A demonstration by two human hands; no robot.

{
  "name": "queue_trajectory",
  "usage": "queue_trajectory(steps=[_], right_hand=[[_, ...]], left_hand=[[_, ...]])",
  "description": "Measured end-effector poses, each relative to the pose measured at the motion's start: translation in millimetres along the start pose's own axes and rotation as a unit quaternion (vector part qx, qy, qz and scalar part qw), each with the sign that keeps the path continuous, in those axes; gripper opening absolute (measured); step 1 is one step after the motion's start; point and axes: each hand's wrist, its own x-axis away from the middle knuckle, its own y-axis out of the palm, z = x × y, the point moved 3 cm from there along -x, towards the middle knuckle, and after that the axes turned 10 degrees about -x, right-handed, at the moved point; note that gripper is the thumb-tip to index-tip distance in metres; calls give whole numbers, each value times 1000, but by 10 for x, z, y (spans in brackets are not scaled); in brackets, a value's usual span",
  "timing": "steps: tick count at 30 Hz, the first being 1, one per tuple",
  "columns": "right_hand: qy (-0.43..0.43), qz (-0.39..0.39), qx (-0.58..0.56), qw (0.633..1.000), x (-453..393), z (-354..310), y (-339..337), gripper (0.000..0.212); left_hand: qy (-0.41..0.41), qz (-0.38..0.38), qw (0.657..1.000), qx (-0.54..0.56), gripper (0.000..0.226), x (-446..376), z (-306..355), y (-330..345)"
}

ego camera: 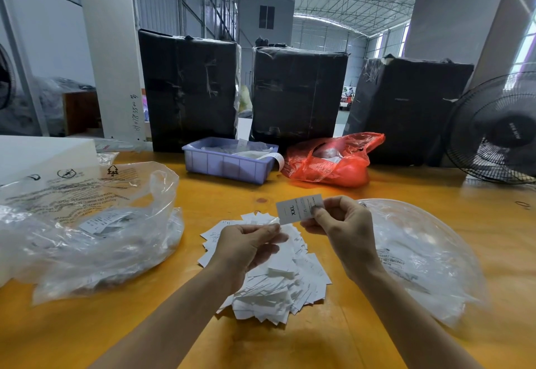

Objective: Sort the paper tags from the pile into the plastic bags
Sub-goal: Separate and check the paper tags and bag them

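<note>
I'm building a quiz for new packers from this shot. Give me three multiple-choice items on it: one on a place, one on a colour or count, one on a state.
1. Where does the pile of tags lie?
A. in the tray
B. on the table between two clear bags
C. inside the red bag

2. What colour is the tray?
A. lilac-blue
B. green
C. black

3. What is the right hand doing?
A. resting flat
B. gripping the fan
C. pinching a tag marked XXL

Answers: 1 B, the clear bag on the left and the clear bag on the right flank it; 2 A, its walls show that colour; 3 C, the XXL tag is pinched there.
</note>
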Motion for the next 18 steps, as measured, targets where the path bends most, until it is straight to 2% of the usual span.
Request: queue_trajectory(steps=[12,18], right_hand=[[-8,34,9,999,-3,-21,-29,8],[6,28,8,1000,4,-29,-13,9]], left_hand=[[14,23,1000,-6,6,4,26,-32],[25,25,999,-11,6,13,29,-39]])
